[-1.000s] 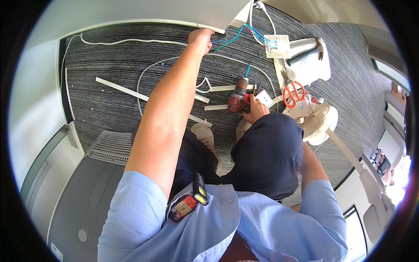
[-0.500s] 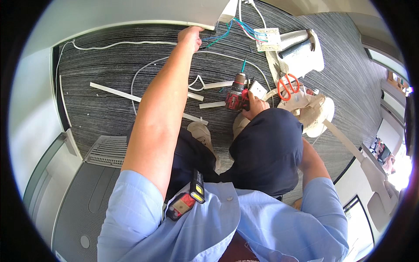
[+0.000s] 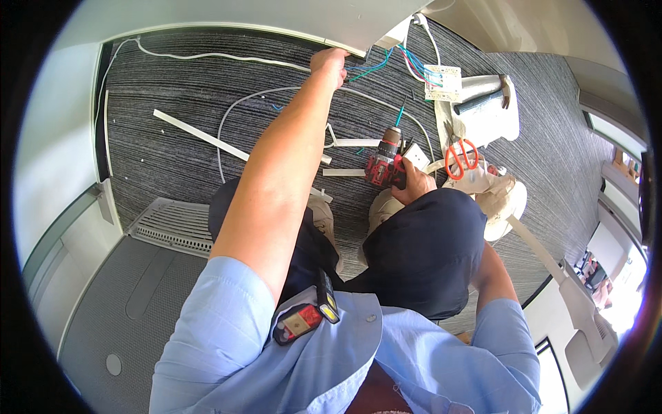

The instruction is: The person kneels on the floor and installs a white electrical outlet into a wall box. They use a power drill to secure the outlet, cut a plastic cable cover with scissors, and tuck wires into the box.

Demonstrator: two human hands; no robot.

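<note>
My left arm reaches far forward, and my left hand (image 3: 328, 67) is curled at the lower edge of the white panel (image 3: 276, 17). Its fingertips are hidden, so whatever they grip cannot be made out. Blue and green wires (image 3: 376, 67) run just right of that hand. Beside my right knee, my right hand (image 3: 416, 183) is closed round the handle of a red and black cordless drill (image 3: 383, 165). A thin teal bit points forward from the drill. Close to the right hand lies a small white socket box (image 3: 416, 156).
White trunking strips (image 3: 200, 134) and a grey cable (image 3: 231, 114) lie on the striped carpet. At right are a wired white faceplate (image 3: 443, 83), a hammer (image 3: 483, 100), orange-handled scissors (image 3: 460, 159) and a beige cloth bag (image 3: 500, 200). A grey vented panel (image 3: 165, 224) stands left.
The whole view has shifted slightly, so the scene sits lower and further right. My left hand stays at the panel edge and my right hand keeps hold of the drill.
</note>
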